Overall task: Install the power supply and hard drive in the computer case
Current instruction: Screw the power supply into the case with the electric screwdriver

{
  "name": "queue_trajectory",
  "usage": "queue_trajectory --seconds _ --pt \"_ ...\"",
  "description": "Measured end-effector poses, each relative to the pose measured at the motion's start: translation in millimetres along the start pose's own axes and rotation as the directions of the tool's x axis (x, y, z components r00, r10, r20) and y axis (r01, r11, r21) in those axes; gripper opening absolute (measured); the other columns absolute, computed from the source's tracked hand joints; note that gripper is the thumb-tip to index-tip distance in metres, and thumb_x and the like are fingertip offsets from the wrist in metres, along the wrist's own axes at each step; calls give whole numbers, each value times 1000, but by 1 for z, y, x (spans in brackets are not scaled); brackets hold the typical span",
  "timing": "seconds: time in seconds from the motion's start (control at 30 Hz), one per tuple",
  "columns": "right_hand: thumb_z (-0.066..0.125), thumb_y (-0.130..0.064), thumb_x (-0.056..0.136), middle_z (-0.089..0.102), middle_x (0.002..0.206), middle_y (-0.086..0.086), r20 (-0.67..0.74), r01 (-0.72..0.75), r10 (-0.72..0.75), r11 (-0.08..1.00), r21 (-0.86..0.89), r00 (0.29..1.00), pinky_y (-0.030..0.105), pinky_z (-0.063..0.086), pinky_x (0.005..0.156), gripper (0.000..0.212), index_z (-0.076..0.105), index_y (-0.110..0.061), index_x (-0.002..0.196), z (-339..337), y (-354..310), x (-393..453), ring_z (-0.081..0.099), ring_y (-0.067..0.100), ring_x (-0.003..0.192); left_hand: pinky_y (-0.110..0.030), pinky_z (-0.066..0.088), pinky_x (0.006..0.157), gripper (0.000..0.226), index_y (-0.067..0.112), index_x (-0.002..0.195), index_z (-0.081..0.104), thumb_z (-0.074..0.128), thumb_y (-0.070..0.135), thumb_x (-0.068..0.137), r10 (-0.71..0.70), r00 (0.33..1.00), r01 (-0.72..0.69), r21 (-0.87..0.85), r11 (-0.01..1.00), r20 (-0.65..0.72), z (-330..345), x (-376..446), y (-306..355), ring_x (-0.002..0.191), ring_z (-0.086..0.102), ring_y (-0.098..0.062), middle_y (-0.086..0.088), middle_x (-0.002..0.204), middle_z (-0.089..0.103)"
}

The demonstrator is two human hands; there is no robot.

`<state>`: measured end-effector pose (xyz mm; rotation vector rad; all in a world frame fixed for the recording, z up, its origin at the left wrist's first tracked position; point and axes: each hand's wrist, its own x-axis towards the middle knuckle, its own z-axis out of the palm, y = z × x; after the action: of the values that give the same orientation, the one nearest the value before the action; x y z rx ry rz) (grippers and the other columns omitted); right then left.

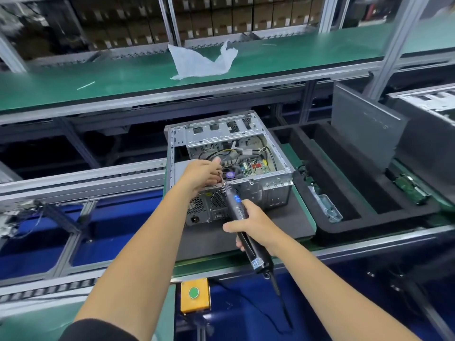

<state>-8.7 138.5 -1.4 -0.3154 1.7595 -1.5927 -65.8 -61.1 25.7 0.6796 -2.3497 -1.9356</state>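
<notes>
Green matting covers the bench (73, 80) at the back, where a crumpled white plastic bag (202, 60) lies. Nearer, the open computer case (246, 168) sits on a dark foam pad (283, 225), its circuit board and cables exposed. The left hand (200, 174) reaches over the case's near top edge, its fingers (213, 166) curled together around something small at the screwdriver tip; what they pinch is too small to tell. Just below them, the right hand (251, 225) grips a black electric screwdriver (236, 207), fingers wrapped round its barrel, tip angled up against the case edge. Below both hands sits a yellow button box (194, 296).
</notes>
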Motion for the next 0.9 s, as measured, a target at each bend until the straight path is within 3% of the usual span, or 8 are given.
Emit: queue_trajectory --seconds 0.1,0.2,0.3,0.4,0.5,0.6,0.7,0.9 --pt "79 -15 75 60 81 10 58 -27 23 997 69 998 33 51 54 57 46 -19 121 1 9 -5 57 22 55 -20 46 56 29 9 84 68 47 24 99 186 971 -123 352 928 -150 -5 4 -3 61 57 -13 -4 80 68" --pt "78 -13 71 58 85 9 134 -43 28 993 114 991 35 49 58 58 45 -18 119 -2 17 -11 56 21 57 -26 40 58 31 11 89 67 40 22 100 208 977 -179 715 676 48 -11 1 -3 63 51 -17 -3 81 63" --pt "79 -9 69 55 84 9 196 -57 44 997 60 980 34 49 58 58 45 -17 115 -1 24 -17 56 20 58 -32 36 72 35 17 71 50 35 25 102 71 978 -205 817 539 199 -16 -4 -6 63 44 -17 4 65 50" --pt "77 -1 72 55 84 9 208 -53 51 999 8 977 33 51 58 54 47 -19 113 6 30 -19 57 18 56 -40 36 90 35 17 66 32 32 19 102 39 968 -240 863 445 249 -14 -3 -5 63 37 -17 1 65 39" --pt "71 3 75 55 83 9 169 -63 65 998 -15 983 32 52 55 54 45 -18 117 14 34 -18 58 18 54 -40 38 90 25 21 83 49 33 17 102 41 966 -238 827 509 253 -16 -1 -10 65 42 -16 0 71 48" --pt "70 1 73 56 82 11 125 -79 79 997 -2 989 33 52 56 58 42 -17 121 20 35 -15 57 19 53 -29 33 59 29 22 105 63 36 11 101 41 969 -205 710 673 242 -24 1 -16 54 36 -15 -3 66 49" --pt "69 -3 71 55 84 14 98 -77 74 997 25 992 37 52 59 51 45 -20 113 22 34 -12 57 20 54 -26 27 49 31 22 107 65 37 10 100 63 964 -229 686 690 258 -27 2 -19 47 31 -13 -5 63 47" --pt "68 -3 70 54 84 15 92 -88 85 996 26 992 38 53 60 51 46 -21 112 22 35 -7 57 20 54 -25 28 49 30 24 102 65 38 9 100 77 962 -237 656 716 264 -29 1 -20 48 31 -13 -4 61 46"
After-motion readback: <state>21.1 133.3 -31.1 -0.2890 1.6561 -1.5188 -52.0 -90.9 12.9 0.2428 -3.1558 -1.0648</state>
